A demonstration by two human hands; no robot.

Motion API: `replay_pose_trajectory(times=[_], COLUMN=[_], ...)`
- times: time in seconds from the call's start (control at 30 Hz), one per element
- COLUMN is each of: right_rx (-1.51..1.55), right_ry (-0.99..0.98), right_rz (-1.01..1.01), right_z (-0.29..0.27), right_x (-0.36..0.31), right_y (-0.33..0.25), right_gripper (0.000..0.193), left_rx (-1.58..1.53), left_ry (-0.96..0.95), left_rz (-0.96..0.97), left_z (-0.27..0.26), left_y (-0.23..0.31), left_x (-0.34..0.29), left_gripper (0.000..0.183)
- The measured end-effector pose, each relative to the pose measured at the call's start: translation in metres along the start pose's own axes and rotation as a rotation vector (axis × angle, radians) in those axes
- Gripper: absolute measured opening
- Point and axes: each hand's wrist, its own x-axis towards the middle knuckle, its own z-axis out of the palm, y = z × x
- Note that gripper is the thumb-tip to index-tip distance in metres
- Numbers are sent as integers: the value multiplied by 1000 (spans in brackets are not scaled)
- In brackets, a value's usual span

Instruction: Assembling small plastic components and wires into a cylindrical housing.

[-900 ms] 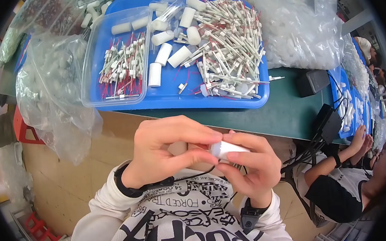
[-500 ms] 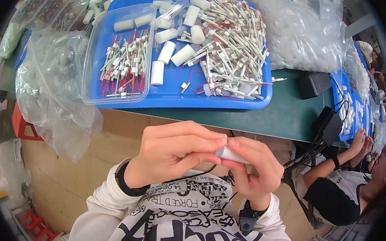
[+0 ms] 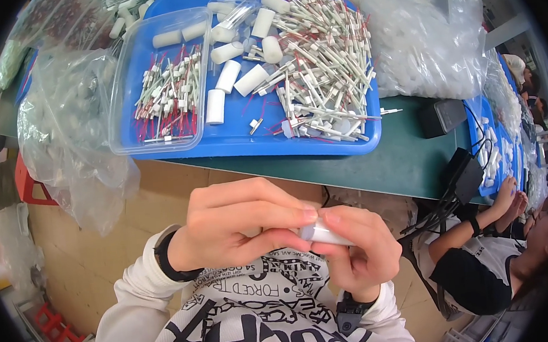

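Observation:
In front of my chest, my right hand (image 3: pixel 367 244) grips a white plastic cylinder (image 3: pixel 328 234) between thumb and fingers. A translucent cap (image 3: pixel 306 232) shows at its left end. My left hand (image 3: pixel 242 221) pinches at that end, thumb and fingertips touching the cap. Whether the cap is fully seated cannot be seen. Beyond my hands, a blue tray (image 3: pixel 233 139) holds several similar white cylinders (image 3: pixel 228 76) and a heap of thin white sticks with red wires (image 3: pixel 330 65). More wired sticks (image 3: pixel 170 95) lie in a clear plastic box (image 3: pixel 116 134) at the tray's left.
The tray stands on a green table (image 3: pixel 350 172). Clear plastic bags (image 3: pixel 70 121) lie left, and a large bag of white parts (image 3: pixel 424 40) right. Black adapters (image 3: pixel 442 118) and cables sit by the table's right edge. A co-worker (image 3: pixel 478 271) sits at right, beside other blue trays.
Both hands have shifted slightly left and down with the cylinder. More of the cylinder and its translucent cap shows between the fingers. The view has shifted a little.

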Motion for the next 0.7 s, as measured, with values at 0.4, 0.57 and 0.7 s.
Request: replay_pose_trajectory(times=[0.4, 0.57, 0.7], right_rx=[-1, 328, 124], right_ry=[-28, 162, -96], right_rz=[-60, 264, 145], right_z=[-1, -1, -13], right_x=[3, 6, 6], right_y=[12, 0, 5], right_gripper=[33, 32, 31], left_rx=[5, -50, -58], left_ry=[34, 109, 104], left_rz=[64, 44, 8], left_z=[8, 12, 13], left_y=[-9, -2, 1], left_x=[-7, -7, -9], left_gripper=[22, 21, 21])
